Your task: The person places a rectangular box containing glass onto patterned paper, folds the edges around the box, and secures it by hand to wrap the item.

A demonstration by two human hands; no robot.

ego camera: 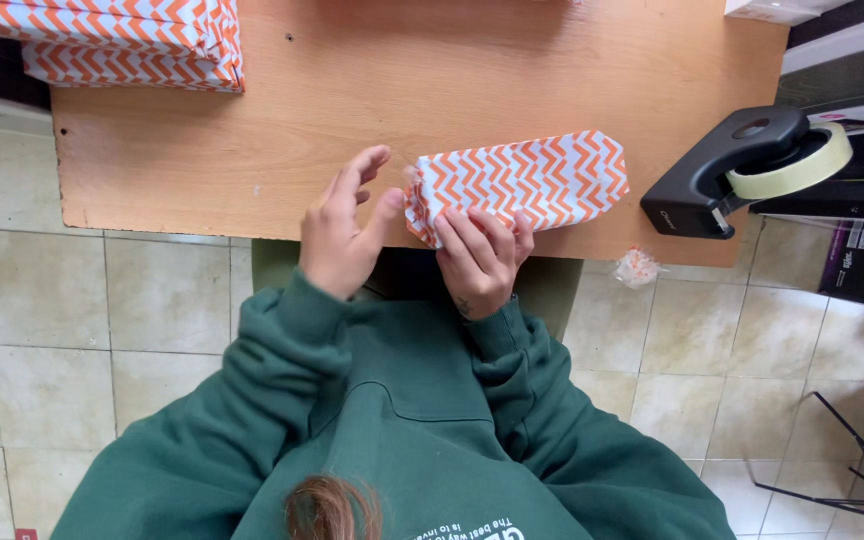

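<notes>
A small box wrapped in orange-and-white chevron paper [532, 180] lies near the front edge of the wooden table [252, 150]. My right hand [482, 262] grips the box's near side, fingers laid over the paper. My left hand [344, 228] is at the box's left end. Its fingers are spread and raised, and its thumb presses the folded paper flap there. A bit of clear tape seems to sit at that end, too small to be sure. Green sleeves cover both my arms.
A black tape dispenser [727, 175] with a roll of tape stands on the table's right corner. A larger parcel in the same chevron paper [132, 42] sits at the back left. A crumpled scrap [637, 268] lies on the tiled floor. Dark boxes and a wire rack stand at the right.
</notes>
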